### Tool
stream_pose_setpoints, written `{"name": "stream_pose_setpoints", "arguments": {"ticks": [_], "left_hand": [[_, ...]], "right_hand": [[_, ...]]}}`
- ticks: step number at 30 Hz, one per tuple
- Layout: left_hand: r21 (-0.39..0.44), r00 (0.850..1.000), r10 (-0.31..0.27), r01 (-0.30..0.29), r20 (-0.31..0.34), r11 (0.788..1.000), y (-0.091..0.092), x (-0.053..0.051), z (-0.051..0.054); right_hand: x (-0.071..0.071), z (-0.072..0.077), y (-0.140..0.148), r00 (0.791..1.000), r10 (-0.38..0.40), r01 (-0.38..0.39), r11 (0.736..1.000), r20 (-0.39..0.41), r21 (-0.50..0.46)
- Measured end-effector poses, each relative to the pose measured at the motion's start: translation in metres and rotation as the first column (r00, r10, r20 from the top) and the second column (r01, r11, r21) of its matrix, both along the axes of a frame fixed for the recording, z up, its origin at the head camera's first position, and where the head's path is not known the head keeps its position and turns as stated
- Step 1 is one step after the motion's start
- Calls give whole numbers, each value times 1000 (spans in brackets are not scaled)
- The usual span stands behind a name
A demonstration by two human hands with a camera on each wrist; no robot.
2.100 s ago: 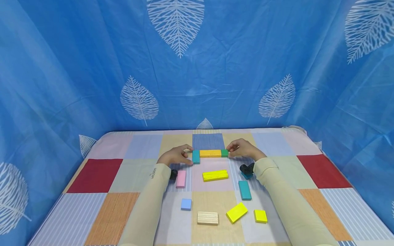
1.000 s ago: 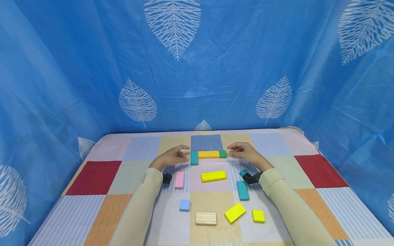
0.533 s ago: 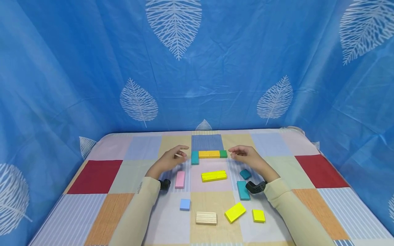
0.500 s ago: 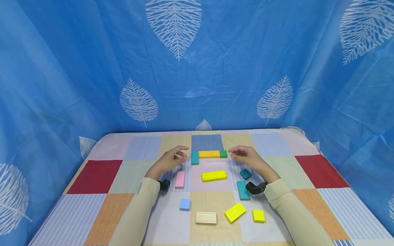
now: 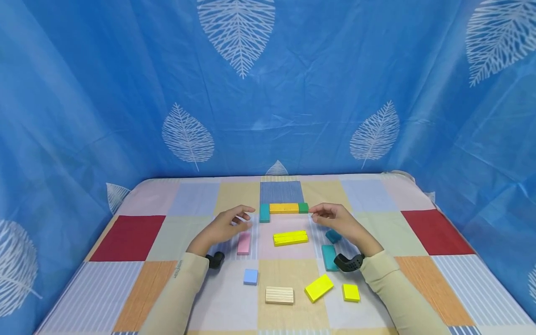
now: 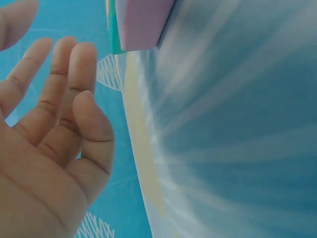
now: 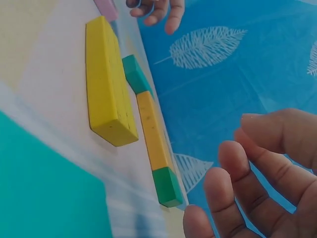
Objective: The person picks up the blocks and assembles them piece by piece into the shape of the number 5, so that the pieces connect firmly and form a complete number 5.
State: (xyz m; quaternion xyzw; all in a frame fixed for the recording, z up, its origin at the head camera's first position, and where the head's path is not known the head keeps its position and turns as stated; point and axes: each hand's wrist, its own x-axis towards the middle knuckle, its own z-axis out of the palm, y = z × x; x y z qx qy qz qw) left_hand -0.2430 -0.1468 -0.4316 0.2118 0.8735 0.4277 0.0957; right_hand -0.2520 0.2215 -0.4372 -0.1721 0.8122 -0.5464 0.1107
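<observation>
In the head view a teal block [image 5: 264, 213], an orange block [image 5: 284, 208] and a small green block [image 5: 303, 208] stand in a touching row. My left hand [image 5: 226, 225] hovers left of the row, above the pink block [image 5: 244, 244], fingers loosely bent and holding nothing. On the other side my right hand [image 5: 340, 221] is close to the green block, its fingers loosely bent and empty; the head view does not settle whether a fingertip touches. The right wrist view shows a gap between that hand [image 7: 267, 188] and the green block [image 7: 167, 187].
Nearer than the row lies a yellow block pair [image 5: 290, 238]. Two teal blocks [image 5: 329, 257] are by the right wrist. Toward the front are a blue square [image 5: 251, 277], a ridged wooden block [image 5: 279, 295] and two more yellow blocks [image 5: 319, 288]. A blue curtain [image 5: 284, 93] hangs behind.
Both hands were at the ends of the row about two seconds ago and have since drawn back from it. The left hand has moved lower and nearer; the right has also dropped slightly. The blocks look unmoved.
</observation>
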Motion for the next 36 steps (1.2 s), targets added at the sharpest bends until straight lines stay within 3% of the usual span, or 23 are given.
{"name": "stream_pose_setpoints", "arguments": {"ticks": [7,14,19,28,36], "left_hand": [[6,1000,-12,12,18,1000,-6,6,-2],[-2,1000,20,-20,21,1000,-14,6,5],[-8,1000,-16,16,27,1000,-23,7,9],[-70,982,-9,23,190,997,-31,11,11],[-152,972,33,3,234,988,-30,10,8]], "right_hand": [[1,2,-3,999,27,-26,999,-41,27],[0,-1,-9,992,83,-74,993,-95,94],[1,-2,-13,987,121,-108,987,-102,122],[4,-9,-19,988,135,-114,966,-78,232],[5,-11,-19,989,133,-106,948,-70,300]]}}
